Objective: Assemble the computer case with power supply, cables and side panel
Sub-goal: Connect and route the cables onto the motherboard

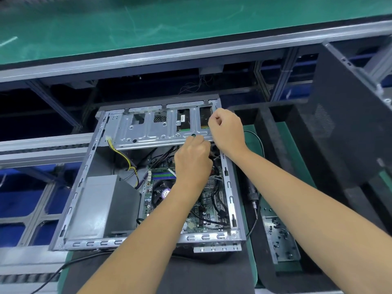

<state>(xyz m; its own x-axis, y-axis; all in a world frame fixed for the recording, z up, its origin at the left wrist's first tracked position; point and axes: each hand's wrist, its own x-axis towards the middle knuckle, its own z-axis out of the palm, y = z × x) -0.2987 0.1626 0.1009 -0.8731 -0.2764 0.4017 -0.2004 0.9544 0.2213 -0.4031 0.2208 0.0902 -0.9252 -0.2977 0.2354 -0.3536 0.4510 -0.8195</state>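
- The case point(229, 183) lies on its side on the bench, open face up, board point(201, 217) and supply point(93, 204) already inside.
- Left hand point(192, 160) reaches under the drive cage point(165, 132), fingers curled among the black cables point(216, 200); what it grips is hidden, so I cannot tell.
- Right hand point(226, 129) is closed at the cage's right end, seemingly pinching something small; I cannot tell what.
- The side panel point(347, 132) leans at the right, well apart from the case.
- Risks:
  - A half-seated plug, since the hands work blind under the cage.
  - Pinched cables against the cage edge.
  - Snagging the yellow wires point(125, 158).
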